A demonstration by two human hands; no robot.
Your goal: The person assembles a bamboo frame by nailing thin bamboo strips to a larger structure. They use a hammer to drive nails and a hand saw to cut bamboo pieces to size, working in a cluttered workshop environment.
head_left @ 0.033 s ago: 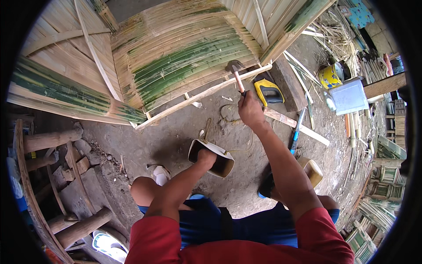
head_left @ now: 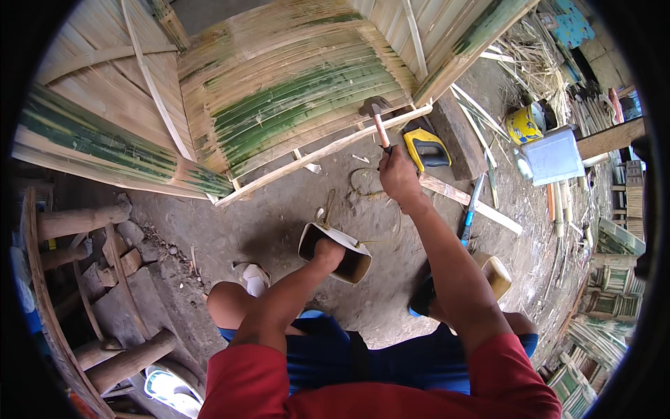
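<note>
My right hand [head_left: 400,174] is wrapped round the handle of a hammer [head_left: 381,131]. The hammer's head is at the right front edge of a bamboo-slat bench [head_left: 307,98], by a thin pale strip [head_left: 314,158] that runs along the front. My left hand [head_left: 328,250] reaches into a cut-open white plastic container [head_left: 359,265] with a cord tied to it; the container's wall hides my fingers and whatever they touch. A yellow-and-black handle [head_left: 428,148], apparently a handsaw's, lies just right of the hammer.
Beside my right forearm, a blue-handled blade [head_left: 472,209] and a bamboo strip [head_left: 481,202] lie on the dirt floor. A wooden block [head_left: 457,136] stands by the bench. Further right are a yellow bucket [head_left: 525,124] and bamboo scraps. Round logs [head_left: 132,359] lie at the left.
</note>
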